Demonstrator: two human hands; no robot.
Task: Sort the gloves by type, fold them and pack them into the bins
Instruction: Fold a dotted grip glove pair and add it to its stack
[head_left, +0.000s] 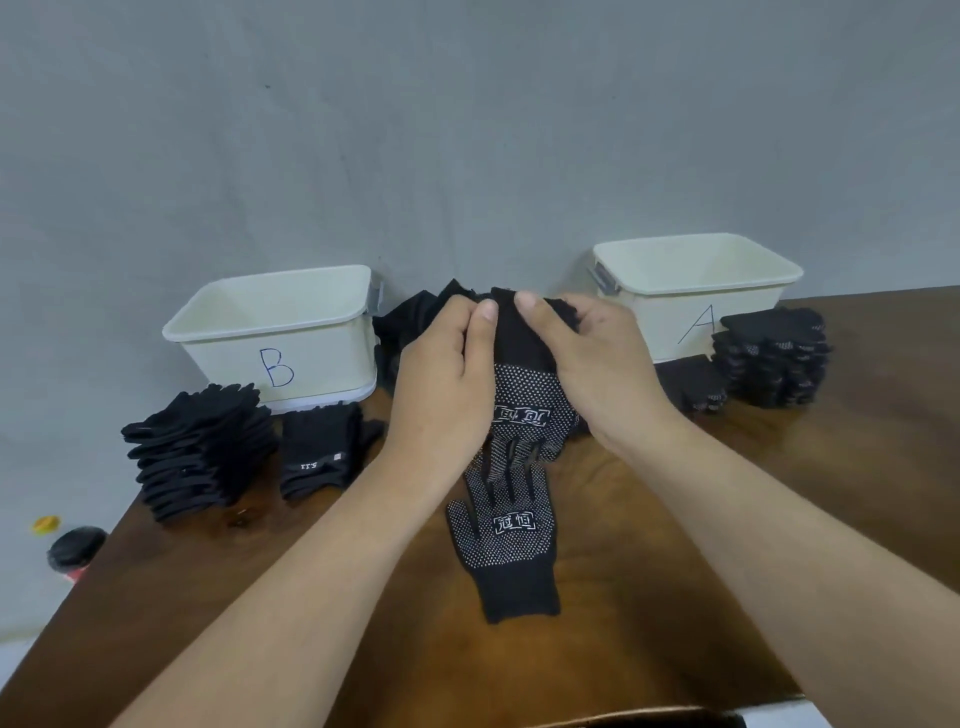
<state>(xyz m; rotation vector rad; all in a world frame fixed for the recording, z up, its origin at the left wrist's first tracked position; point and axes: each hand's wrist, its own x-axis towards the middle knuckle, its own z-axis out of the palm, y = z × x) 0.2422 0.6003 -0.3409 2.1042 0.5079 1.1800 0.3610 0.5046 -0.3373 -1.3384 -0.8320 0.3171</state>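
A black glove with white dots (527, 395) hangs fingers-down above the table, its cuff pinched by my left hand (447, 379) and my right hand (597, 364). A second dotted glove (511, 545) lies flat below it, cuff toward me. Bin B (280, 332) stands at the back left, bin A (696, 280) at the back right; both look empty. Plain black gloves are stacked (202, 452) before bin B, with a labelled folded pair (322, 452) beside them. Folded dotted gloves are stacked (774, 358) before bin A.
A loose heap of black gloves (410, 322) lies between the bins behind my hands. A single dotted glove (696, 384) rests left of the right stack. The brown table (779, 519) meets a grey wall. A dark bottle cap (78, 548) sits beyond the table's left edge.
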